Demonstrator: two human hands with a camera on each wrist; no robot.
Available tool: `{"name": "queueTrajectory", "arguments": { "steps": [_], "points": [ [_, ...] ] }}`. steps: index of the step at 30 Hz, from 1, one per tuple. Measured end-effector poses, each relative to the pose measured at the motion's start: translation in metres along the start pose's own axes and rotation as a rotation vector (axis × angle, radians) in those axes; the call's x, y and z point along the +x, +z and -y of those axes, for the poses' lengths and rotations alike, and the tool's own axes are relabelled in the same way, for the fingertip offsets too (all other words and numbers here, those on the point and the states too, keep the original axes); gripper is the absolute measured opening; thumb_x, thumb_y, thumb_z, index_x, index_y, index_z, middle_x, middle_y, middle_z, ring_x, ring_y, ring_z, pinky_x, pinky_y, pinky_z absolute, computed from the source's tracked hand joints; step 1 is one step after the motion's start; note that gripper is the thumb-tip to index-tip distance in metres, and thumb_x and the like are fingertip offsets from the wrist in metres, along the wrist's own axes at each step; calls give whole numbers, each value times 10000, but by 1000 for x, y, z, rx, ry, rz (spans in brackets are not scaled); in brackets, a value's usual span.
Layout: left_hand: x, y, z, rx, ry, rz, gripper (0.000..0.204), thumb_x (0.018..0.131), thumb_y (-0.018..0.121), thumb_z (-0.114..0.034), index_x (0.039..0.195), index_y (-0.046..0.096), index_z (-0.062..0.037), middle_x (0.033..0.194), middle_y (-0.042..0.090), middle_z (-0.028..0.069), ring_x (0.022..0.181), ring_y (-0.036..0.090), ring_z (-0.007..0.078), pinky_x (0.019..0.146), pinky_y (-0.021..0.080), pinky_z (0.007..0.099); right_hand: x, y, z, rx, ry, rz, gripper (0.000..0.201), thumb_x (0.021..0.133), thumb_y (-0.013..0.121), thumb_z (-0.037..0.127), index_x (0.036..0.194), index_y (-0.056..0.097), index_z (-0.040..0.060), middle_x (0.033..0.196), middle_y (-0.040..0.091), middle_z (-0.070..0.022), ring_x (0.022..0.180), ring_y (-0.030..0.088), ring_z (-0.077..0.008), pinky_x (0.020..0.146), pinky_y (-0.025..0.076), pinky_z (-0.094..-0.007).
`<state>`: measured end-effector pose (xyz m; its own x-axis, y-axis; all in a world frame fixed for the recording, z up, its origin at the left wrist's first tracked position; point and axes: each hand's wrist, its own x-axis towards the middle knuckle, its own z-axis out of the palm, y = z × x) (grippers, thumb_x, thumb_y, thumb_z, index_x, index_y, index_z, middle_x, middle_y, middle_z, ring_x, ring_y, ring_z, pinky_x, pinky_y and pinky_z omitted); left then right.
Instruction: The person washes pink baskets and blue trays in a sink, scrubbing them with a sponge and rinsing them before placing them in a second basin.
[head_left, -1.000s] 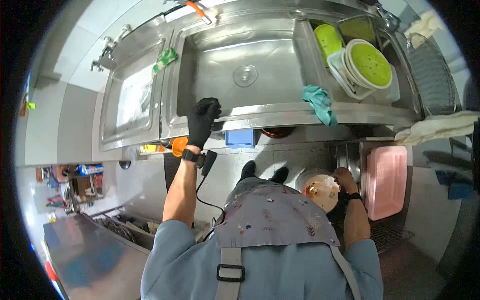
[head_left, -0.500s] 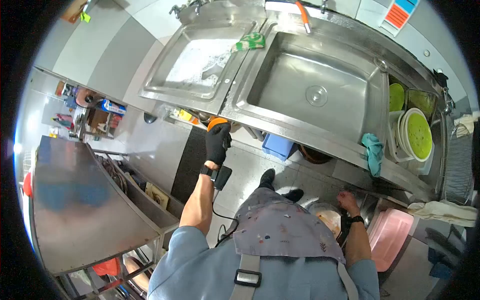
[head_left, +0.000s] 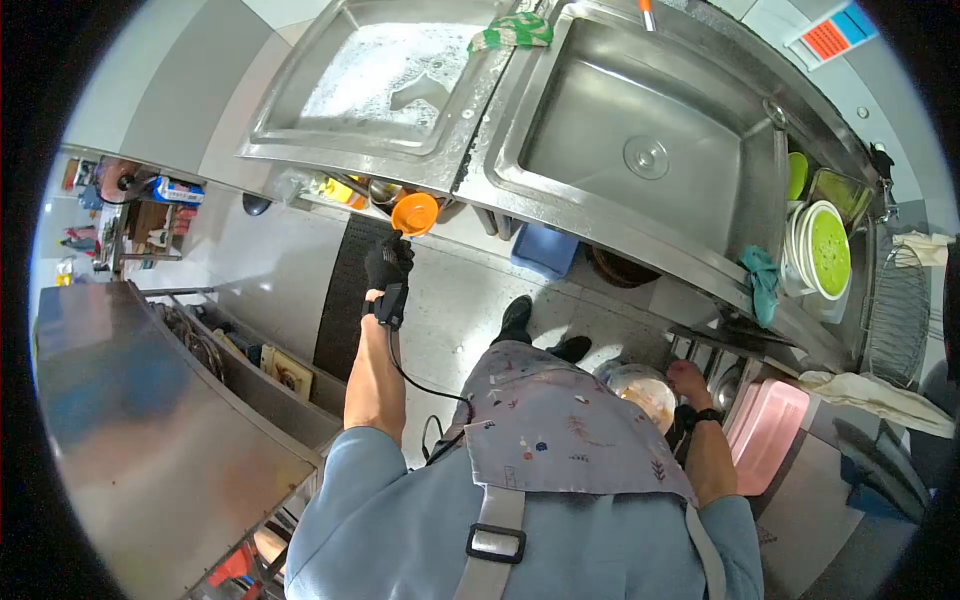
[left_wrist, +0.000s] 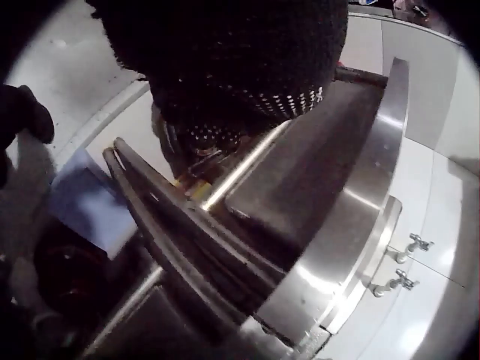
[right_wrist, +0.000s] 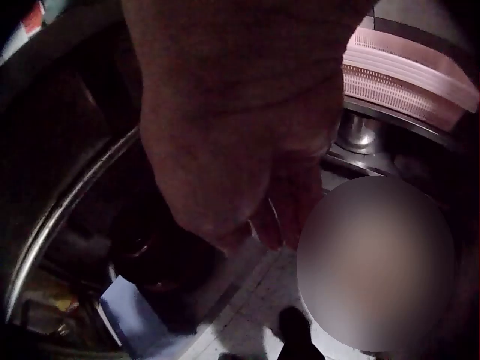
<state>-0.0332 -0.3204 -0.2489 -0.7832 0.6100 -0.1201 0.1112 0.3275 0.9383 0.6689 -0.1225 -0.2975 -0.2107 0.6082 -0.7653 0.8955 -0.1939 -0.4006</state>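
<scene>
My left hand (head_left: 388,262) wears a black knit glove and hangs in front of the sink's left part. Just beyond its fingertips, under the sink edge, is a round orange bowl (head_left: 414,214). In the left wrist view the glove (left_wrist: 232,60) has its fingers bent loosely, with nothing visible in them. Bare, my right hand (head_left: 688,380) hangs low on the right, beside a round container (head_left: 648,398) with food-coloured scraps in it. The right wrist view shows the hand's (right_wrist: 232,150) fingers pointing down loosely; a blurred disc (right_wrist: 375,262) covers the spot beside them.
A steel sink (head_left: 590,130) runs along the front; soapy water (head_left: 370,75) fills its left basin. A green-white cloth (head_left: 510,32) and a teal cloth (head_left: 760,285) lie on its edges. Stacked bowls (head_left: 828,250), a pink basket (head_left: 768,435) and a blue bin (head_left: 543,250) are nearby.
The head view has swung left. My left hand has come back from over the basin's front edge to near the orange bowl. My right hand stays beside the round container.
</scene>
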Motion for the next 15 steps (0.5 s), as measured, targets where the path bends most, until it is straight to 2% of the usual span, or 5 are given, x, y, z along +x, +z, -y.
{"name": "queueTrajectory", "arguments": {
  "steps": [1, 5, 9, 12, 15],
  "points": [
    [43, 18, -2, -71, -70, 24, 223, 1006, 523, -153, 1114, 655, -9, 819, 687, 98, 646, 645, 180, 581, 528, 314, 21, 7, -33, -218, -430, 0, 172, 887, 630, 206, 833, 674, 49, 690, 640, -68, 603, 622, -186, 530, 479, -339],
    [25, 32, 38, -331, -354, 92, 241, 995, 558, -157, 1172, 631, -12, 895, 697, 111, 719, 663, 185, 633, 544, 302, 1, 16, -29, -263, -443, 24, 152, 908, 608, 179, 846, 665, 52, 739, 636, -41, 642, 615, -160, 539, 473, -315],
    [-31, 5, 71, -303, -551, 236, 398, 974, 604, -100, 1355, 539, -6, 1144, 690, 174, 951, 697, 242, 815, 589, 332, -18, 29, 76, 33, -3, -8, 298, 948, 572, 282, 1086, 635, 26, 858, 709, -150, 656, 694, -226, 645, 558, -375],
    [-43, 3, 154, 53, -47, 340, 302, 978, 593, -166, 1238, 617, -13, 963, 721, 169, 802, 709, 265, 727, 596, 370, 12, 32, 42, -411, -404, 2, 287, 921, 581, 271, 1070, 649, 36, 904, 716, -171, 744, 706, -270, 736, 551, -437],
    [-70, -8, 123, -453, -564, 201, 275, 971, 584, -131, 1215, 604, -6, 976, 713, 155, 814, 699, 259, 723, 592, 371, 45, 28, 6, -429, -544, 12, 303, 870, 588, 298, 1028, 704, 67, 1035, 709, -189, 990, 661, -380, 866, 530, -483]
  ]
}}
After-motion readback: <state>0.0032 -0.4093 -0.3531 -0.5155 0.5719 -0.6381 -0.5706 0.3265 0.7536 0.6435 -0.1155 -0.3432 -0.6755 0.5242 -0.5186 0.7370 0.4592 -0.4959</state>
